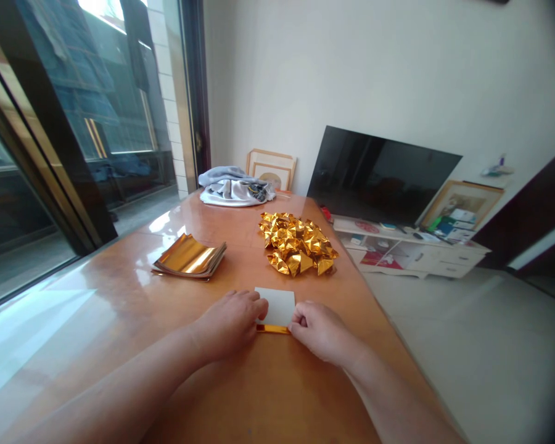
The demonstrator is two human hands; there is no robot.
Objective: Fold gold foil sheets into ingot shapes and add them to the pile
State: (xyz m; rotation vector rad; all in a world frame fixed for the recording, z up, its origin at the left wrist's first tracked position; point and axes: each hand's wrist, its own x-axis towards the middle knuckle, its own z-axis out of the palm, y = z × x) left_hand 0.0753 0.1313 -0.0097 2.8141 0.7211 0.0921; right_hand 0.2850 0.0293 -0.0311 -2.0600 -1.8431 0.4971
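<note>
A sheet of gold foil paper (277, 305) lies on the table with its pale side up, its near edge folded over into a narrow gold strip. At the sheet's left edge is my left hand (235, 317), fingers curled and thumb on the paper. My right hand (319, 327) pinches the right end of the folded strip. Beyond my left hand sits a stack of gold foil sheets (185, 256), slightly curled. A heap of folded gold paper pieces (298, 240) lies farther off to the right.
The glossy wooden table (240, 394) runs away from me. At its far end are crumpled clothes (234, 188) and a framed picture (271, 169). A large television (382, 176) stands on a white cabinet (407, 253) to the right. Glass doors (115, 105) are on the left.
</note>
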